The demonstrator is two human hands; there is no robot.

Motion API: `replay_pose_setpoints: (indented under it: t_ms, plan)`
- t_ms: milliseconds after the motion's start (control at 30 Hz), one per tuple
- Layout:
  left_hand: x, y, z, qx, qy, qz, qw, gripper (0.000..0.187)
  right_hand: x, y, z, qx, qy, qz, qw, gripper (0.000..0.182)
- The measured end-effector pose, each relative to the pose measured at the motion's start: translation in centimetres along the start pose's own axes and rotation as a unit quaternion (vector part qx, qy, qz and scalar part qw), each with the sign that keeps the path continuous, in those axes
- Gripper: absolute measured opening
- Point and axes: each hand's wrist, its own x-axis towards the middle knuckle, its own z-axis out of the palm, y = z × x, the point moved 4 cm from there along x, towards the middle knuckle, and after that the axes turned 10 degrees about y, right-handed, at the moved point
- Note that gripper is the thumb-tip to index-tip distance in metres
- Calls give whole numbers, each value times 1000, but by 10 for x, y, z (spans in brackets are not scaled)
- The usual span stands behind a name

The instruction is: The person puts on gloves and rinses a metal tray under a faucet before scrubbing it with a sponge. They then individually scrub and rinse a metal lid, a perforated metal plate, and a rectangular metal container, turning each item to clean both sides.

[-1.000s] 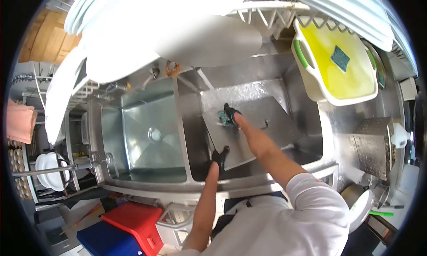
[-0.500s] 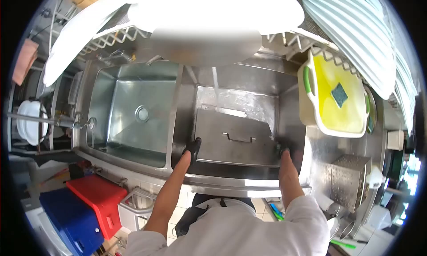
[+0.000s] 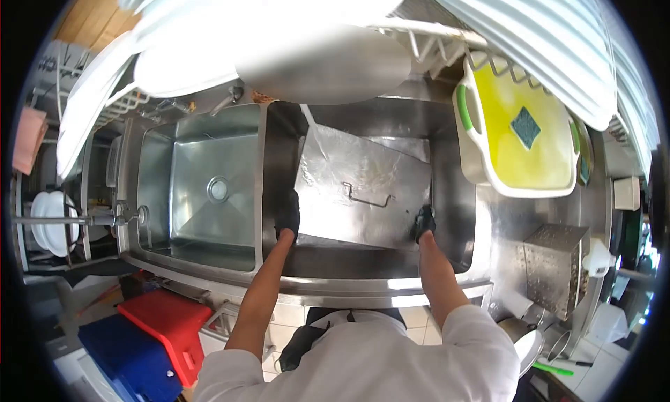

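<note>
A flat steel lid [image 3: 333, 217] with a thin wire handle lies tilted inside the right sink basin [image 3: 450, 158]. Water runs down onto its upper left part and spreads over the surface. My left hand [image 3: 287, 215], in a dark glove, is closed on the lid's left edge. The opposite edge is gripped by my right hand [image 3: 423, 222], also dark-gloved. The fingertips of both hands are partly hidden at the lid's sides.
Left of it is a second basin [image 3: 188, 213] with a round drain. A white tub [image 3: 481, 172] of yellow liquid with a green scouring pad [image 3: 525, 128] stands right. White plates [image 3: 516, 46] fill the rack above. A box grater [image 3: 555, 269] sits on the right counter.
The lid has shifted farther back in the basin and turned slightly, so the running water now lands on its face. Both hands have moved with it, and the view has shifted.
</note>
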Motion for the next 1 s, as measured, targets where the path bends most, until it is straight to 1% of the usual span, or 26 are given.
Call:
replay_pose_setpoints:
  t_ms: [67, 100, 167, 200, 267, 300, 333, 367, 400, 433, 467, 533, 567, 600, 633, 667, 700, 767, 800, 867, 900, 933, 967, 1000]
  plan:
    - [-9, 31, -42, -6, 12, 31, 999, 57, 29, 26, -2, -16, -71, 7, 997, 31]
    - [-15, 45, -63, -16, 18, 39, 999, 54, 29, 39, 5, -5, -64, 16, 998, 31]
    - [-28, 78, -101, -47, 29, 47, 997, 50, 34, 51, 26, 78, 18, 47, 996, 31]
    - [-34, 94, -118, -65, 37, 57, 996, 49, 34, 60, 29, 86, 26, 51, 995, 31]
    - [-49, 121, -148, -57, 21, -80, 995, 52, 38, 73, 46, 134, -66, 88, 985, 30]
    - [-57, 141, -164, -69, 6, -81, 994, 51, 29, 76, 52, 284, -126, 168, 936, 27]
    - [-60, 146, -170, -69, 6, -76, 995, 51, 21, 76, 56, 288, -128, 166, 934, 27]
    - [-65, 147, -174, -103, -10, -76, 992, 48, 14, 81, 56, 184, -64, 132, 972, 26]
    - [-69, 151, -178, -137, -25, -76, 987, 47, 5, 85, 55, 70, 1, 110, 991, 25]
    - [-77, 166, -187, -169, -62, -115, 977, 43, -2, 87, 54, -5, 29, 111, 993, 23]
    - [-85, 176, -196, -168, -61, -115, 977, 43, -9, 91, 55, -38, 27, 124, 991, 20]
    - [-95, 192, -205, -166, -79, -69, 981, 36, -24, 99, 63, -54, -24, 164, 985, 16]
    - [-100, 195, -207, -196, -94, -54, 975, 26, -32, 104, 66, -56, -52, 186, 980, 14]
    - [-104, 199, -209, -196, -99, -53, 974, 26, -42, 108, 70, -56, -77, 207, 974, 12]
    - [-110, 209, -213, -276, -141, -56, 949, 22, -54, 112, 75, -51, -105, 229, 966, 11]
    - [-115, 219, -218, -353, -180, -57, 917, 22, -66, 115, 82, -47, -133, 250, 958, 11]
    - [-115, 226, -222, -354, -178, -53, 917, 22, -79, 116, 92, -39, -162, 268, 949, 11]
    - [-119, 245, -224, -367, -243, 0, 898, 30, -104, 115, 113, -38, -211, 294, 931, 14]
    - [-120, 254, -223, -366, -244, -1, 898, 30, -115, 113, 122, -47, -231, 303, 923, 16]
    - [-124, 272, -218, -234, -238, 67, 940, 39, -126, 109, 133, -95, -223, 274, 931, 20]
    - [-123, 259, -195, -270, -264, 85, 922, 41, -127, 103, 138, -133, -201, 234, 942, 23]
    - [-126, 267, -190, -277, -267, 88, 919, 41, -120, 99, 137, -179, -172, 151, 957, 25]
    - [-128, 273, -185, -261, -258, 85, 926, 38, -102, 101, 130, -236, -154, 31, 959, 26]
    - [-130, 278, -182, -244, -249, 82, 934, 36, -85, 101, 123, -289, -133, -89, 944, 28]
